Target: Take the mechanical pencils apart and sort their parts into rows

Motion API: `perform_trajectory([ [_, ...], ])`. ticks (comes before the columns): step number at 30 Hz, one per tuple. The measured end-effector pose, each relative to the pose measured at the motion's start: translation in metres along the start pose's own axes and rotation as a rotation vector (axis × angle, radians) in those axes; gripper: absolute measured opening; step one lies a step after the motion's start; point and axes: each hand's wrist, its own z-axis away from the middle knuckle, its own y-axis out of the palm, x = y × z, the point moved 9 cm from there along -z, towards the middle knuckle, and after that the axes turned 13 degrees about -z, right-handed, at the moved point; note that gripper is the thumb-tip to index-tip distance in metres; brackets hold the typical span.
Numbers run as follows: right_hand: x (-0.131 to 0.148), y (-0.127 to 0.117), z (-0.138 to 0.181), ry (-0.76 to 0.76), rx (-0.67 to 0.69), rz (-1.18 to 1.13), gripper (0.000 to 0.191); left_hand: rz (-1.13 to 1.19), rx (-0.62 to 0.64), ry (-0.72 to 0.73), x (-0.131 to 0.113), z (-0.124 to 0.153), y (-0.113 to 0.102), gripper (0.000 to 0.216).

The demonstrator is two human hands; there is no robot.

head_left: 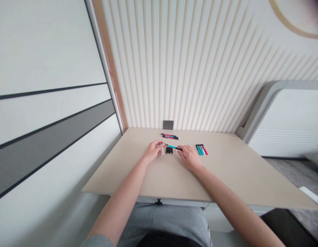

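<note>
A blue and black pen [172, 146] is held slantwise between my two hands above the table. My left hand [154, 150] pinches its silvery tip end, and my right hand [190, 156] has closed fingers on its black end. Just below the pen lies a row of several short black pen parts [169, 150]. Small whitish pieces [162, 151] show beside my left fingers, partly hidden by them. To the right of my right hand, several pen barrels [201, 150] in blue, white and red with black ends lie side by side.
Several whole pens [170, 136], pink, blue and black, lie near the back of the beige table [117, 164]. A dark wall socket [168, 125] is on the ribbed wall behind. White panels [50, 137] rise at the left, and a grey-framed headboard-like piece [287, 113] stands at the right.
</note>
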Motion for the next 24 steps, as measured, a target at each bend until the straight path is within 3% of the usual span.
perform_trajectory([
  [5, -0.022, 0.004, 0.002, 0.122, -0.028, -0.069, 0.034, -0.025, 0.027, 0.023, 0.002, -0.001, 0.005, 0.038],
  [9, -0.02, 0.0, 0.001, 0.101, -0.084, -0.137, 0.024, -0.05, -0.001, 0.046, 0.004, -0.004, 0.003, 0.036],
  [15, -0.015, 0.002, -0.003, 0.075, -0.047, -0.169, 0.028, 0.028, 0.001, 0.031, 0.005, -0.006, 0.004, 0.032],
  [19, -0.018, 0.001, -0.003, 0.087, -0.07, -0.192, 0.017, 0.026, 0.01, 0.017, 0.005, -0.006, 0.006, 0.033],
  [24, -0.016, 0.006, -0.003, 0.096, -0.009, -0.185, 0.024, 0.013, 0.027, 0.001, 0.006, -0.005, 0.007, 0.036],
])
